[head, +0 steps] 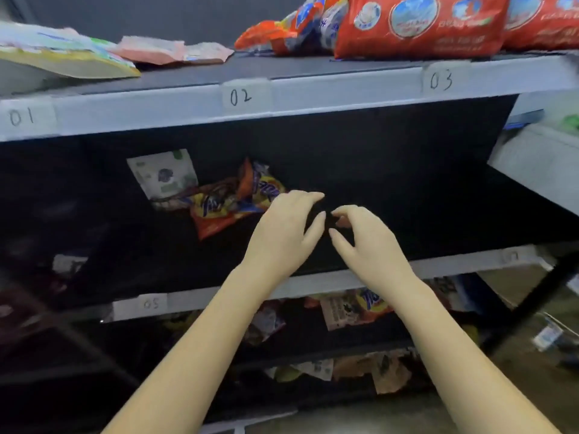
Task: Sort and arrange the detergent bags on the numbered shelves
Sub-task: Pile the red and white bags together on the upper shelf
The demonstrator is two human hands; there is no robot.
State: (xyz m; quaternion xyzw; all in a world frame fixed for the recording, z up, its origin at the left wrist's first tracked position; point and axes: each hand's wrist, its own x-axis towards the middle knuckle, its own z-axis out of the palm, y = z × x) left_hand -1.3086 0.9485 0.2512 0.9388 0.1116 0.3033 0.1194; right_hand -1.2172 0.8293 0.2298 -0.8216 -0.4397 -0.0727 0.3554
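Note:
Both my hands reach into the middle shelf, side by side and holding nothing. My left hand (283, 228) hovers with relaxed fingers just right of a crumpled orange and yellow detergent bag (230, 202). My right hand (365, 238) has its fingers loosely curled over the dark shelf floor. A white and green bag (163, 175) leans behind the orange one. On the top shelf lie big red bags (419, 25), a pink bag (170, 51) and a pale yellow-edged bag (59, 54).
The top shelf rail (313, 95) bears labels 01, 02 and 03; the middle rail (200, 299) shows 05. More orange and white bags (354, 305) lie on the lower shelves. A white cabinet (539, 161) stands at the right.

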